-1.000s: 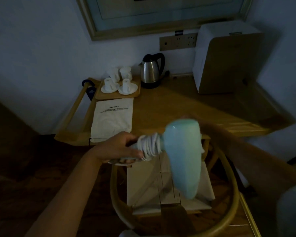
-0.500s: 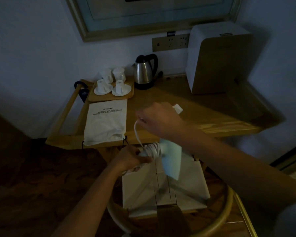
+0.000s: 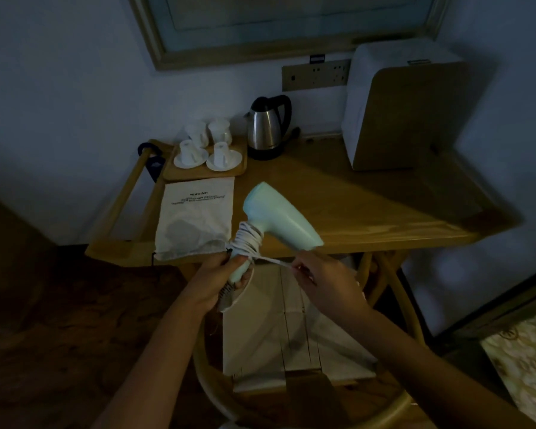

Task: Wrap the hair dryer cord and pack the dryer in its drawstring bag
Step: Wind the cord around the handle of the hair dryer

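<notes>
A pale blue hair dryer (image 3: 279,218) is held over the table's front edge, barrel pointing right and down. My left hand (image 3: 220,274) grips the lower end of its handle. A white cord (image 3: 248,239) is coiled many times around the upper handle. My right hand (image 3: 319,274) pinches the free end of the cord, pulled taut to the right of the handle. The white drawstring bag (image 3: 195,221) lies flat on the table's left part, just behind my left hand, with printed text on it.
On the wooden table (image 3: 369,212) stand a steel kettle (image 3: 266,128), a tray of white cups (image 3: 208,150) and a white box appliance (image 3: 406,103). A round-backed wooden chair (image 3: 291,351) with a pale seat stands below my hands.
The dryer has swung up so its barrel lies over the table. My right hand has come down from above the dryer to the right of the handle, drawing the cord end taut.
</notes>
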The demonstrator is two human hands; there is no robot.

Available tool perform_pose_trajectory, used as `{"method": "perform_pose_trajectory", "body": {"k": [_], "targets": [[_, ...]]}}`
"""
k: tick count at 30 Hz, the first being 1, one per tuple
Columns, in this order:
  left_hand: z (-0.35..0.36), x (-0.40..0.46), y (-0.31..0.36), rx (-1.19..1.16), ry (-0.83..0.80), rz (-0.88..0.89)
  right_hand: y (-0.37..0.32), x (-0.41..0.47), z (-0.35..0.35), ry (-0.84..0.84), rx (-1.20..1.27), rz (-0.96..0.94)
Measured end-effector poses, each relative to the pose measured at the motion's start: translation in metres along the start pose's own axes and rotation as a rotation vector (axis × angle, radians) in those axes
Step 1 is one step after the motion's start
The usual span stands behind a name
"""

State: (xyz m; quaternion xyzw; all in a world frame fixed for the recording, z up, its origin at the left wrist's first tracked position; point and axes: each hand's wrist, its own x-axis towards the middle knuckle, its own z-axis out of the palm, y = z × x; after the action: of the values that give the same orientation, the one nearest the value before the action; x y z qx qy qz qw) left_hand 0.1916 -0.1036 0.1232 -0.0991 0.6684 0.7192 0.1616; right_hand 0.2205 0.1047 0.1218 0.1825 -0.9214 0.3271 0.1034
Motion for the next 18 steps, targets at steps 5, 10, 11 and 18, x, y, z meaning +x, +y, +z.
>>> {"method": "perform_pose_trajectory", "body": {"k": [5,10,11,18], "targets": [[0.001,0.001,0.004,-0.115,-0.112,-0.099,0.005,0.001,0.004,0.127,-0.017,-0.018],[0.008,-0.003,0.001,-0.334,-0.202,-0.198,0.012,-0.004,0.018,0.132,0.019,0.015],[0.010,-0.003,-0.001,-0.342,-0.193,-0.177,0.012,-0.006,0.020,0.108,0.065,0.017],[0.009,-0.003,-0.008,-0.260,-0.069,-0.089,0.029,-0.017,0.023,-0.205,0.546,0.166]]}}
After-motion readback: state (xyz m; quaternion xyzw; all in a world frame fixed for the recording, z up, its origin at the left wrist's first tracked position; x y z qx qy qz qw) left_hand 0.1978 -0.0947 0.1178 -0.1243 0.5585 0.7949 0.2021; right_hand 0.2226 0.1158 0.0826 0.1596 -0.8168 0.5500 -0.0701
